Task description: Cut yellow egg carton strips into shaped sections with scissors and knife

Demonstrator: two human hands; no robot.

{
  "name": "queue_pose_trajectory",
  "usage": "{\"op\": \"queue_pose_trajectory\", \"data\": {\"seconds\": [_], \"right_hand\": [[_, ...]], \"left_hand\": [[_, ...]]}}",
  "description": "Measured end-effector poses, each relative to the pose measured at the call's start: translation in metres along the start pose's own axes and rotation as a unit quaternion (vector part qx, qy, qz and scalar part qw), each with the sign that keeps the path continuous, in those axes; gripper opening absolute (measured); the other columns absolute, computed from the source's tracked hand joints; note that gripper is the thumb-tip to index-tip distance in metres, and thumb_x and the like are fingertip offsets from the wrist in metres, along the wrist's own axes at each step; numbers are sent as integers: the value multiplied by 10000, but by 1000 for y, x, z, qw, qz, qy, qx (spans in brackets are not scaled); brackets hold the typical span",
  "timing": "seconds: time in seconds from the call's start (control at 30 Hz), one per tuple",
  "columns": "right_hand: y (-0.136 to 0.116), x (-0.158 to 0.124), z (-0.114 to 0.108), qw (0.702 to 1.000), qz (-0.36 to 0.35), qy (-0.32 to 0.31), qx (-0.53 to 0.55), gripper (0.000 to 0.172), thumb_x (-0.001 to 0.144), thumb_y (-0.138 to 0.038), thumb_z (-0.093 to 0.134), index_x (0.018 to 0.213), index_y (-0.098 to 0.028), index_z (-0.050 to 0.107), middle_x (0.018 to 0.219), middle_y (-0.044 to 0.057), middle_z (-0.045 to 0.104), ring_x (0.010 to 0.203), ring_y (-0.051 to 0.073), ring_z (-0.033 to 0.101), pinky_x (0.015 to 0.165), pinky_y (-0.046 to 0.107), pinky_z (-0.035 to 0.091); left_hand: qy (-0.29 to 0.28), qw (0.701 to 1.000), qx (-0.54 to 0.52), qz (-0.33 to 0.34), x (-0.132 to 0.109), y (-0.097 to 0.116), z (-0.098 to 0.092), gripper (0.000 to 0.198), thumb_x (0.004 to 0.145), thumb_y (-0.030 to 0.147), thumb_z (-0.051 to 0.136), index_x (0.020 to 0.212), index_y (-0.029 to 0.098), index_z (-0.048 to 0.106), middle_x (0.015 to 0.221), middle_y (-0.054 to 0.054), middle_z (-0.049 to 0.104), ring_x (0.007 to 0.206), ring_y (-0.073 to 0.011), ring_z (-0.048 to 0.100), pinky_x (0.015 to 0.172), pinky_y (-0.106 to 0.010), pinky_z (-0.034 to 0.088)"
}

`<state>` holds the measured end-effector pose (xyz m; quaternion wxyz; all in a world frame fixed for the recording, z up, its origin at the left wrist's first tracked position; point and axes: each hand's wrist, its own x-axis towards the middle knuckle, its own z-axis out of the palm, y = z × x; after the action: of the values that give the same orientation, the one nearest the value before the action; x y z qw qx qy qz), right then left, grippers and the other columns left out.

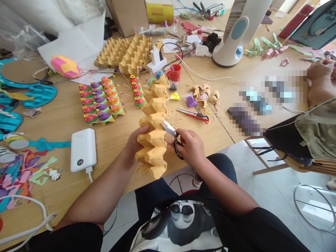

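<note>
A long strip of yellow egg carton (pixel 153 140) is held up over the table's near edge. My left hand (pixel 135 141) grips it from its left side, the fingers mostly hidden behind it. In my right hand (pixel 190 145) is a pair of scissors (pixel 170 129) with black handles, fingers closed through the loops. The blades touch the carton's right edge around its middle. Just beyond lie a red utility knife (pixel 195 115) and torn carton scraps (pixel 206 94). Left of the strip stand rows of painted carton cups (pixel 101 99) in red, purple, orange and green.
A white power bank (pixel 83 150) with a cable lies left of my left arm. Uncut egg trays (pixel 126 52), a red cup (pixel 174 72) and a white lamp base (pixel 228 52) stand farther back. Another person's hands (pixel 321 80) rest at the right.
</note>
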<state>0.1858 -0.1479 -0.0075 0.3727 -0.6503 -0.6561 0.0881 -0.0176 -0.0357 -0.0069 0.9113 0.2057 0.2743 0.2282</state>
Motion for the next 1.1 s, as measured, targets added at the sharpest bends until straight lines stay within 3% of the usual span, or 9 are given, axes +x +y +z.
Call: {"op": "queue_pose_trajectory", "data": {"seconds": [0.63,1.1], "right_hand": [[-3,4,4,996,11,-50,74,379,1000,-555,642,1113,-200,710,722,14,636,688,181,585,659,279,372],[-10,5,3,977,72,-97,174,440,955,-674,615,959,-235,655,697,-26,575,640,144,531,630,256,368]], "left_hand": [[-3,1000,29,9,0,0,-12,193,821,432,727,851,255,654,630,-12,668,548,-235,692,527,-338,587],[3,1000,18,19,-2,0,-8,242,797,424,754,777,236,603,617,-21,665,510,-214,671,480,-306,557]]}}
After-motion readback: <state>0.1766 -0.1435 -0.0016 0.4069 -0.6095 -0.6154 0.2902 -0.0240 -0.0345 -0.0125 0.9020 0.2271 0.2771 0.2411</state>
